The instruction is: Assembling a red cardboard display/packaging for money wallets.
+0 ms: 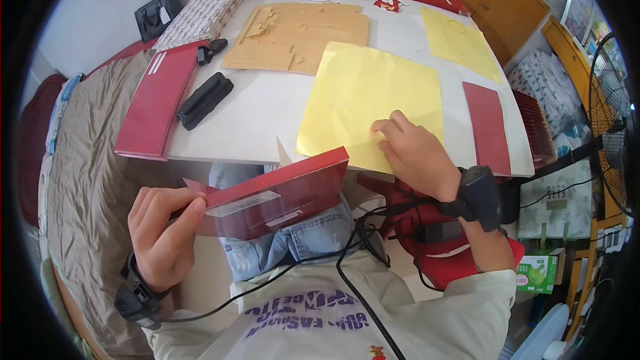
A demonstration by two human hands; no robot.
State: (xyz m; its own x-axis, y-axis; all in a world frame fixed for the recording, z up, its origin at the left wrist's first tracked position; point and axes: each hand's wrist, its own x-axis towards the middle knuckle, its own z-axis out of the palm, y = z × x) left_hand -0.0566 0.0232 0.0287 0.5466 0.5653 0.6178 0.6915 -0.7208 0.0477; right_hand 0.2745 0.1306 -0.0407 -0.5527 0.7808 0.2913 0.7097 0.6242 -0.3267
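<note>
My left hand (165,230) pinches the left end of a thin red cardboard box (287,205), thumb and fingers closed on its flap. The box is tilted above my lap, its long side facing me with a white barcode label on it. A pale flap sticks up behind its upper edge. Over the table, my right hand (421,160) is at the near part of a large yellow sheet (373,93). Its fingers are bent but apart, with nothing visible between them. Whether the fingertips press on the sheet is hard to tell.
On the white table (260,113) lie a brown cardboard piece (307,30), a black case (205,100), a dark red folder (157,103), a red card (487,127) and another yellow sheet (463,40). Black cables (353,240) cross my lap. A fan (610,120) stands at right.
</note>
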